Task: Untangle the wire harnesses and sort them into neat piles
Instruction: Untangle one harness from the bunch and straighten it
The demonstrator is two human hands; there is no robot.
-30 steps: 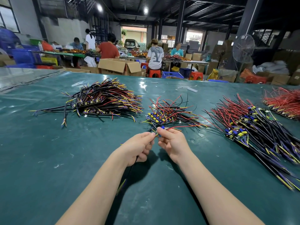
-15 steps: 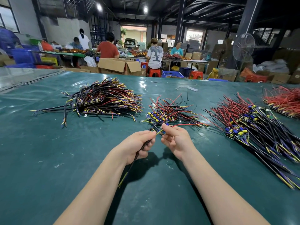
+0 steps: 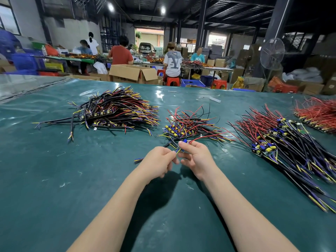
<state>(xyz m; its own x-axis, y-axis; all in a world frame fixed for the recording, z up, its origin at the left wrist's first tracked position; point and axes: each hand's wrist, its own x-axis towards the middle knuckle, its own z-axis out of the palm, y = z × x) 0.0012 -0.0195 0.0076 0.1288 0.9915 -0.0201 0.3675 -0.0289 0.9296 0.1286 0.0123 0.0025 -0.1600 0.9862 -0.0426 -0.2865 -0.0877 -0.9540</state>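
Observation:
Between both hands I hold one wire harness point(image 3: 182, 145) with a small blue part and red, yellow and blue leads. My left hand point(image 3: 157, 163) pinches its dark cable, whose end sticks out to the left. My right hand point(image 3: 195, 158) pinches the blue part, and a red lead runs off to the right. Just beyond my hands lies a small tangled pile point(image 3: 190, 125) of red and black wires. A dark pile point(image 3: 116, 111) sits at the left, and a long red and black pile point(image 3: 291, 142) at the right.
All piles lie on a wide green table point(image 3: 54, 188). A red wire heap point(image 3: 318, 113) sits at the far right edge. Beyond the table are cardboard boxes point(image 3: 133, 73), red stools, a standing fan point(image 3: 271, 53) and several people working at other tables.
Both hands have lifted and shifted slightly away from me toward the small pile. The harness cable now sticks out to the left of my left hand instead of hanging down under it.

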